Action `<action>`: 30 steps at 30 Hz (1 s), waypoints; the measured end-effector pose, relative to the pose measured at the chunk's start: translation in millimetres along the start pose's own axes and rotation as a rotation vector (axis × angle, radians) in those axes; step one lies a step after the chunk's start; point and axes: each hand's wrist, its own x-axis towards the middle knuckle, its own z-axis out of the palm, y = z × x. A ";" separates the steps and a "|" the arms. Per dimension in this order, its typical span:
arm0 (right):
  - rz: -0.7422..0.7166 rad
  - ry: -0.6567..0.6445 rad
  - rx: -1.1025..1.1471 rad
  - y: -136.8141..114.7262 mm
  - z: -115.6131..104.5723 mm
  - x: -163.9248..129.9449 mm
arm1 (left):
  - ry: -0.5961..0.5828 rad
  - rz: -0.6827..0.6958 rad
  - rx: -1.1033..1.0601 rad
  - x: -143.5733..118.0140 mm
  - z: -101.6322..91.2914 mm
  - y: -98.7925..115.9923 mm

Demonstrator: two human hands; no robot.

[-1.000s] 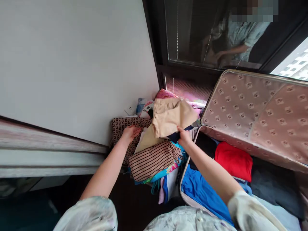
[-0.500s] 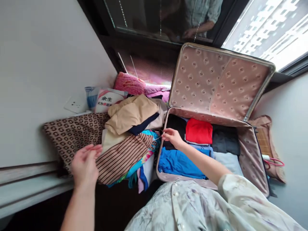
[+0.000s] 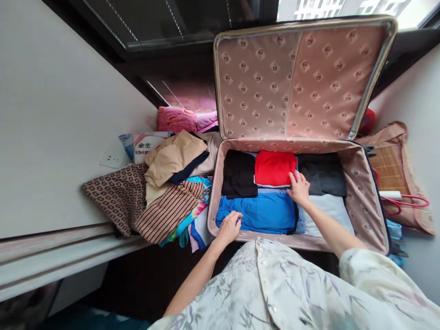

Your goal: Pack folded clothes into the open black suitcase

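My left hand (image 3: 230, 226) rests at the near left corner of a folded blue garment (image 3: 264, 213) in the suitcase (image 3: 365, 197). Its fingers are slightly bent, with nothing visible in them. At the right edge of a folded red garment (image 3: 275, 167), my right hand (image 3: 299, 188) has its fingers apart, touching the cloth. A folded black garment (image 3: 239, 174) lies left of the red one, and a dark grey garment (image 3: 325, 176) to its right. Pale grey cloth (image 3: 328, 213) sits at the near right, partly under my right forearm.
The patterned pink suitcase lid (image 3: 292, 87) stands raised against the window. Left of the case is a heap with beige cloth (image 3: 175, 158), a striped garment (image 3: 168, 211) and a brown patterned cloth (image 3: 118, 192). A brown bag (image 3: 395, 160) lies at the right.
My left hand has moved right, from beside the clothes heap to the blue garment. My right hand has moved from the case's left rim to the red garment. The view has shifted too.
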 end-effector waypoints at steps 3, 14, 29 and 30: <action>-0.329 -0.093 -0.207 -6.2 4.6 15.1 | 0.036 -0.009 0.132 -3.9 12.2 -2.8; -0.410 -0.320 -0.211 -22.4 -17.8 82.6 | 0.298 -0.183 0.217 -5.7 22.4 -7.4; -0.481 -0.285 -0.262 -46.1 -0.9 58.1 | 0.325 -0.272 0.285 -3.4 21.4 -5.4; -0.495 -0.299 -0.260 -42.8 -3.8 60.0 | 0.326 -0.273 0.283 -3.2 21.6 -6.1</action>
